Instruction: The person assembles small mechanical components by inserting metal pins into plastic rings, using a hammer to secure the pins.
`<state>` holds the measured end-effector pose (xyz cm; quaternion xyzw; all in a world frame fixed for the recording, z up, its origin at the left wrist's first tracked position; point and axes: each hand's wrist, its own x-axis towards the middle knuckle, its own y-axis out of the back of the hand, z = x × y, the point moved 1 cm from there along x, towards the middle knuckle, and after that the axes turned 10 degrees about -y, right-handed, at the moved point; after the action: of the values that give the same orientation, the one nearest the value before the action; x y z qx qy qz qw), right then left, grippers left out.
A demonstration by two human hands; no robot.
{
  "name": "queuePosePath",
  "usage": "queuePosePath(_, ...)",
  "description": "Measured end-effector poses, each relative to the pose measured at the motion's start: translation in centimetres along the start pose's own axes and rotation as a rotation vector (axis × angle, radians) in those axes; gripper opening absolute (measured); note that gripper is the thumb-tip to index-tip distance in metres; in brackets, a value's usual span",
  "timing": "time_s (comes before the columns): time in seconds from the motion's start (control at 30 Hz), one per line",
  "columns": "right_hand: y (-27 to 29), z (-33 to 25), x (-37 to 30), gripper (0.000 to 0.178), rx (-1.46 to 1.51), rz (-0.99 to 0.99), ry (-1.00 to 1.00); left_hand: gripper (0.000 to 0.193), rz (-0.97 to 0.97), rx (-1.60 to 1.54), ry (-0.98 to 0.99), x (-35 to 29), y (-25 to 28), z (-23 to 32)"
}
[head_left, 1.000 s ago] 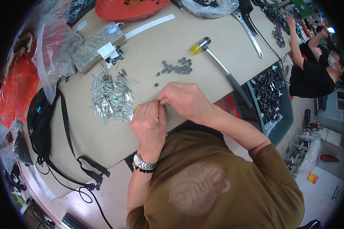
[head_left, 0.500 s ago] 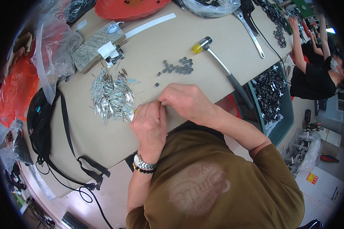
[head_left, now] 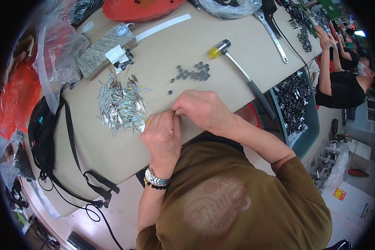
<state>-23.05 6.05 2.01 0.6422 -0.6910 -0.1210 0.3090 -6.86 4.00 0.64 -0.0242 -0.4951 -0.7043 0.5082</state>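
Head view, beige worktable (head_left: 171, 48), pinkish floor (head_left: 123, 206), left hand (head_left: 161, 132) touching right hand (head_left: 203, 109), cannot tell their grip.

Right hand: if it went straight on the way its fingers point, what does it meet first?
Right hand would meet the left hand first; its fingertips look right against it, though depth is unclear. Beyond that, roughly in line, lies the pile of thin metal pins.

Gotta be a small-parts workshop. Bench (head_left: 183, 46) has a mallet (head_left: 238, 68), wrench (head_left: 272, 38) and a heap of metal pins (head_left: 121, 104), and off to the right there's a bin (head_left: 311, 130) of black parts (head_left: 293, 102) plus a co-worker (head_left: 341, 89).
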Motion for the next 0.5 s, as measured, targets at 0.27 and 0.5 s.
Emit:
queuePosePath(0.27,0.03,-0.16,-0.22,0.017,-0.093,-0.024,0.052,0.010,-0.001,0.000,-0.008,0.00,0.02,-0.07)
queuePosePath(0.5,-0.12,-0.18,-0.06,0.015,-0.022,0.005,-0.003,0.011,0.009,-0.011,0.000,0.02,0.03,0.00)
